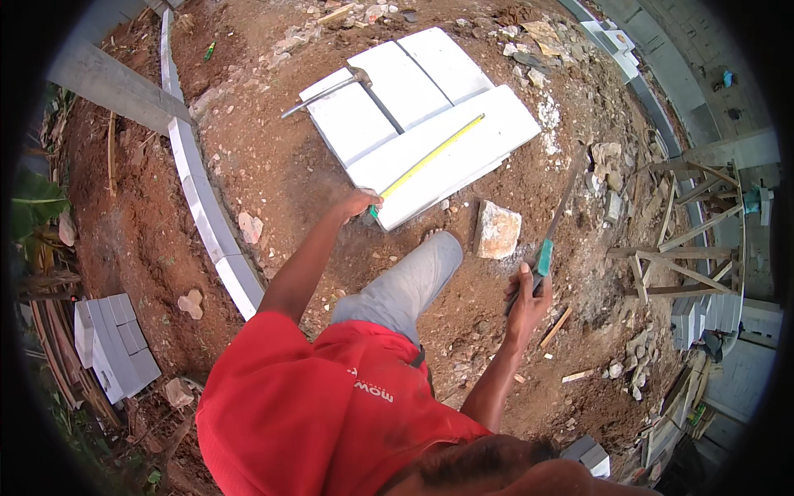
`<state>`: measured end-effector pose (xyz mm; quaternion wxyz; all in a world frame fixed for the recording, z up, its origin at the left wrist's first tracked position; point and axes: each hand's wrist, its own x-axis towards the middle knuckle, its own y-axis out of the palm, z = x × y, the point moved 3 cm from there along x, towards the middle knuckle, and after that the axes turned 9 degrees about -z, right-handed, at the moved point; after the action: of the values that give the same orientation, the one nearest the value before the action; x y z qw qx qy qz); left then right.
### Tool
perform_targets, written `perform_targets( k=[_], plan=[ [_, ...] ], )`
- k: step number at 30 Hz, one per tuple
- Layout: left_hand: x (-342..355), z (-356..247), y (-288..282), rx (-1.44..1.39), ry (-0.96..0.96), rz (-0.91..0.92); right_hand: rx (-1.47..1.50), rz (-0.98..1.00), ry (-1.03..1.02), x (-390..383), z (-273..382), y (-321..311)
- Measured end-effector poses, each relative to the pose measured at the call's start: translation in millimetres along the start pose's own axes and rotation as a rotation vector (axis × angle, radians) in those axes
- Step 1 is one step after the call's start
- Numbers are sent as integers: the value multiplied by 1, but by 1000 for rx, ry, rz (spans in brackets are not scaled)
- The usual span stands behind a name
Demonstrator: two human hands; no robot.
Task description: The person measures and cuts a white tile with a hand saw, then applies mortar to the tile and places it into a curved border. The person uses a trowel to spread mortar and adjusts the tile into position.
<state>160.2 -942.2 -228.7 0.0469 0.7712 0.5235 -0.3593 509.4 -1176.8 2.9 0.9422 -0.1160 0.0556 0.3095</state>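
My left hand point(359, 202) is closed on a tape measure point(374, 212) at the near left corner of several white blocks laid together. Its yellow blade point(434, 155) runs out across the nearest white block point(463, 161), slanting up to the right. To the right of my leg, my right hand point(527, 299) grips the green handle of a handsaw point(543, 258). The saw's long thin blade points away from me over the soil. A hammer point(331, 89) lies across the left side of the white blocks, its head on top.
A rough pale stone point(499, 231) sits beside my foot. On the left, a low row of white blocks point(197, 190) curves past a grey concrete post point(120, 83). Stacked grey blocks point(116, 343) stand farther left. A wooden trestle point(686, 256) and rubble are at the right.
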Motion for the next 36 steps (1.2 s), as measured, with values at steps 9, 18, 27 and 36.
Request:
perform_targets(
  k=[9, 18, 27, 36],
  plan=[
    [-4, 44, 19, -67, 41, -24, -101, 512, -169, 173, 60, 244],
    [-11, -2, 26, -44, -269, -229, -631, 557, -432, 211, -4, 452],
    [-50, 61, 57, -38, -220, -384, -501, 1037, -464, 163, -58, 461],
    [-120, -26, 47, 52, -325, -131, -720, 819, -305, 304, -90, 296]
  ],
)
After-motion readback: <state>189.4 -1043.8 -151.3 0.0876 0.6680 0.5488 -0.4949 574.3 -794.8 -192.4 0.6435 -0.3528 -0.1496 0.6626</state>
